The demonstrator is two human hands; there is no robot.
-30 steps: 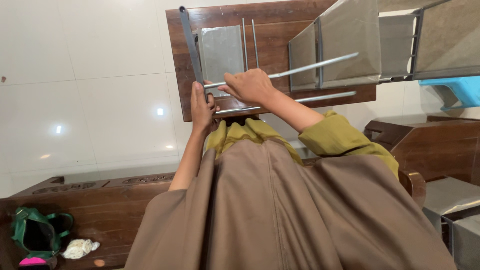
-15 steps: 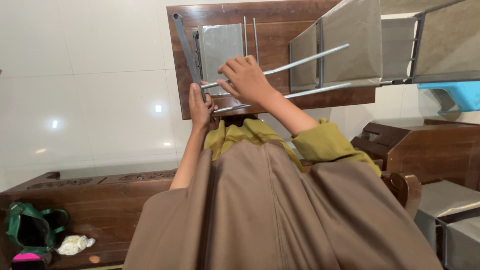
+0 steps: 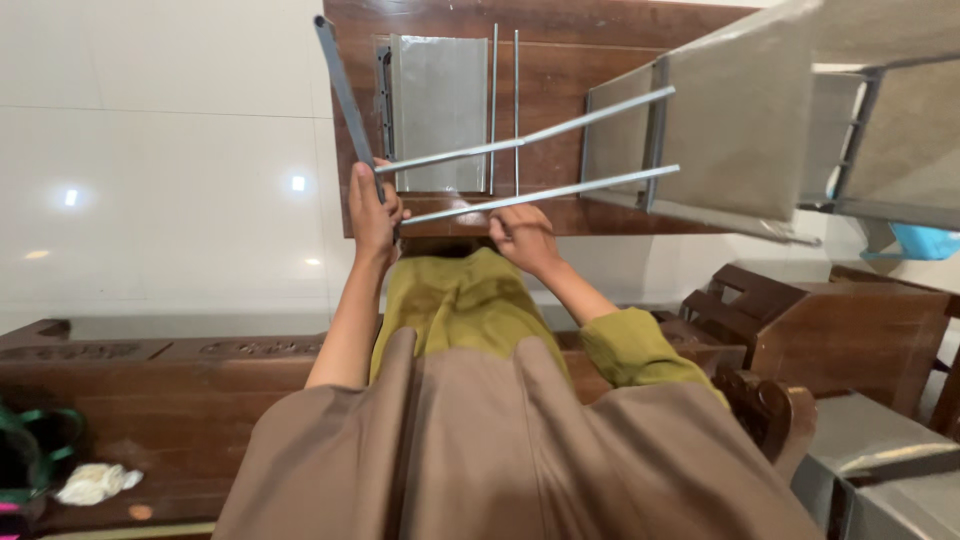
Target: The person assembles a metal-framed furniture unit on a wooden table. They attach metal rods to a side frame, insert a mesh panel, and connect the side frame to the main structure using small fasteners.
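Right hand (image 3: 522,236) lower on rod (image 3: 540,195)

The left hand (image 3: 372,215) grips the end of a slanting metal bar (image 3: 345,95), where two long rods (image 3: 545,165) meet it. The right hand (image 3: 525,238) rests just right of that grip, under the lower rod. The rods run right from the grip to a metal frame (image 3: 735,120). Behind the grip lies a wooden panel (image 3: 560,70) with a metal sheet (image 3: 440,100) on it
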